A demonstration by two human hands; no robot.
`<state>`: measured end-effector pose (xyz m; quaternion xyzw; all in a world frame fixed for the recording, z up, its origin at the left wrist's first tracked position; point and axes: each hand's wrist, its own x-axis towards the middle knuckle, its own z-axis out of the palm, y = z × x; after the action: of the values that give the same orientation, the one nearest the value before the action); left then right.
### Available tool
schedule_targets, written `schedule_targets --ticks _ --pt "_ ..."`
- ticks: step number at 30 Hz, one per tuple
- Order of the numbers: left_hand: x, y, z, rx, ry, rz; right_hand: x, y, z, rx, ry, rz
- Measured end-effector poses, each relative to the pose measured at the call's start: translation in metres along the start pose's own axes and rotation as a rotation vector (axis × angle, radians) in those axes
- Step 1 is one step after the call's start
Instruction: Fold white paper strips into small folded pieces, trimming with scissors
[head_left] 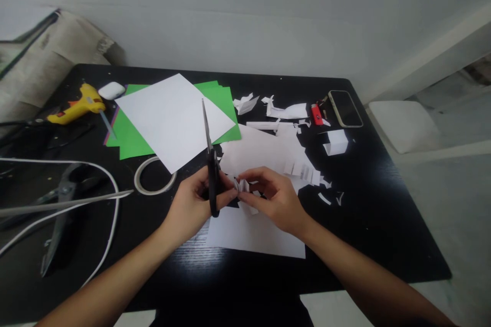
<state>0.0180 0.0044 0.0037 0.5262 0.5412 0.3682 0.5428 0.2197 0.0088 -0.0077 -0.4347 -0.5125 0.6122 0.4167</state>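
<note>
Where the black table point(360, 235) bears a white sheet point(257, 235), black-handled scissors point(212, 173) lodge in the left hand point(190, 204), apparently to spare its fingers, which pinch, together with the right hand point(282, 202), a small folded paper piece point(244, 185) above the sheet.

The left hand point(192, 203) and right hand point(282, 202) pinch close together, thumb tips just beside each other at the grip. Right fingers point(264, 173) bend over beyond it; the bare left forearm point(126, 265) and right forearm point(353, 265) spread apart behind it.
</note>
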Motion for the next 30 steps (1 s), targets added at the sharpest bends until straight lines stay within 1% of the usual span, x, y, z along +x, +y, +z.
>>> schedule_targets --ticks 6,13,20,25,30 --pt "-0.0012 0.0002 0.0022 -0.011 0.037 0.035 0.0003 0.0009 -0.0004 0.019 -0.009 -0.006" --pt "-0.0018 0.0007 0.0020 0.001 0.056 0.048 0.0007 0.0016 -0.0013 0.006 0.030 -0.003" --pt "-0.0033 0.0028 0.0015 -0.018 0.037 0.027 0.0006 0.0028 -0.0003 0.058 0.030 -0.007" --pt "-0.0042 0.0024 0.0027 -0.027 0.039 0.023 -0.0005 0.0027 0.0010 0.065 0.017 0.010" --pt "-0.0050 0.0031 0.0054 -0.054 0.037 0.027 -0.0024 0.0072 0.0025 0.089 -0.037 0.016"
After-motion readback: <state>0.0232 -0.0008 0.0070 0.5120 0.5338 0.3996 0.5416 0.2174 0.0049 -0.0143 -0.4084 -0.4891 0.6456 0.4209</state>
